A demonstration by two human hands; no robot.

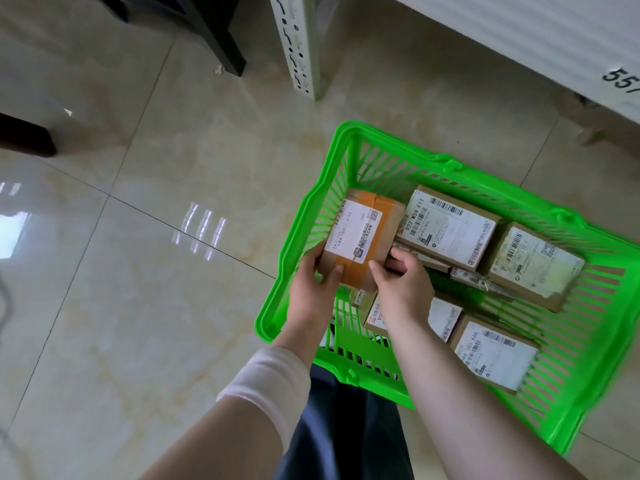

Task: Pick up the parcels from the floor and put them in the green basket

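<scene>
- Held parcel point(360, 237): a brown carton with orange tape and a white label, gripped by both hands over the near-left corner of the green basket point(294, 233), raised above the parcels inside and not yet set down
- Left hand point(313, 289): thumb laid on the near labelled face, fingers point(310, 258) curled round the left edge
- Right hand point(405, 289): thumb on the near face, fingers curled round the right edge (how far they reach is hidden by the carton)
- Basket contents: at least 4 labelled parcels lie flat inside, among them a wide parcel point(446, 226) just beside the held one and a paler parcel point(533, 265) towards the right wall
- Floor point(138, 237): glossy tiles; no further parcel shows on the part in view
- Handling, as a judgement: the carton looks stiff and fairly light, since it sits easily between 2 hands. The tape bands are probably slicker than bare card, so opposite edges give the surest hold, and its flat faces should let it be lowered squarely into the corner
</scene>
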